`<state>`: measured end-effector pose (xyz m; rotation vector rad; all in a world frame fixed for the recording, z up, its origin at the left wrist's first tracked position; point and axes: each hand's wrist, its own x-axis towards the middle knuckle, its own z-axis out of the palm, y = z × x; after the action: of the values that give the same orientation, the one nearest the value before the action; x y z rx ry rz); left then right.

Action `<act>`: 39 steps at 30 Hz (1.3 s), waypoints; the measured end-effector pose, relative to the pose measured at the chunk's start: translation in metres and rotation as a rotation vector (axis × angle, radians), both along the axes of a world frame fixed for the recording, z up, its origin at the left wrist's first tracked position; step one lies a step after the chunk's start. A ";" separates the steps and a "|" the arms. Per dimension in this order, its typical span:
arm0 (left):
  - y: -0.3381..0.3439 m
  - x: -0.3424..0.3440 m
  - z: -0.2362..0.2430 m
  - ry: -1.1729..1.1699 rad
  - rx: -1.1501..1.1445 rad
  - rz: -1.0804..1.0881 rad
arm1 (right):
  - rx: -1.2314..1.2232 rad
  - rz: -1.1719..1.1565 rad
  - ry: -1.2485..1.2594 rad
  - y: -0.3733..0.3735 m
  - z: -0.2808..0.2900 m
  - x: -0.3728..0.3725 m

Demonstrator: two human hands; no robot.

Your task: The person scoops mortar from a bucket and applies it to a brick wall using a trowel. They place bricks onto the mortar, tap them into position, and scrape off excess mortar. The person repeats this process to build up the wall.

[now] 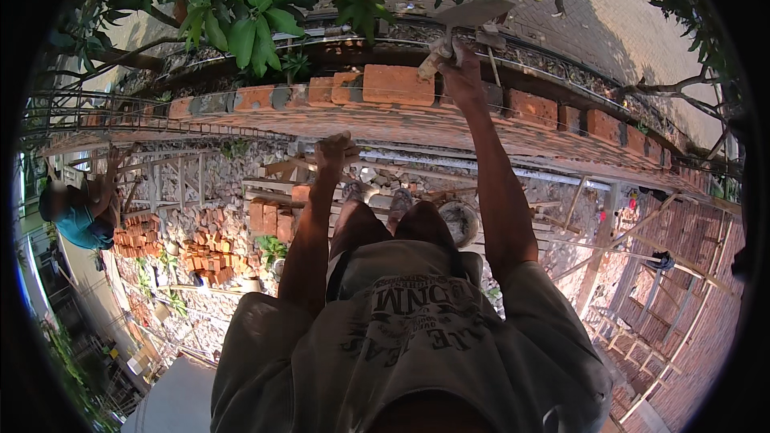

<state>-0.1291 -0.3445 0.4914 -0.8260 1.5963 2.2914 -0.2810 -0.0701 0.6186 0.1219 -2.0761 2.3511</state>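
My right hand (461, 72) is wrapped round the handle of a trowel (475, 13), holding it above the top of a brick wall (449, 124). The trowel's broad blade points away from me. Below and left of that hand, a large orange brick (399, 84) sits on the wall's top course, with smaller bricks and grey mortar to its left. My left hand (334, 151) is closed in a fist on the near side of the wall, lower than the top course. Whatever it may hold is hidden by the curled fingers.
A thin string runs along the wall. Leafy branches (257, 28) overhang its far side. Below me are planks, rubble and a round mortar bucket (459, 223). Brick piles (215, 255) lie left, near another person (80, 212). Wooden poles (601, 248) stand right.
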 end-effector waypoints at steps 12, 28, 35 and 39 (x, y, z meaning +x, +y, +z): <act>0.068 -0.099 -0.021 0.028 0.106 0.275 | 0.138 0.058 0.129 -0.056 -0.004 0.023; 0.014 -0.057 -0.045 0.039 0.056 0.057 | 0.526 -0.054 0.331 -0.061 0.055 0.059; -0.139 0.149 -0.123 0.042 -1.330 -0.791 | 0.704 0.602 0.122 -0.083 0.015 0.153; -0.173 0.278 -0.094 -0.597 -1.137 -0.803 | 0.623 0.497 -0.218 -0.114 -0.053 0.159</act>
<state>0.1487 -0.5174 0.3976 -0.7111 2.2330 0.4346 -0.1220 -0.1843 0.5659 0.4430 -3.1311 1.8647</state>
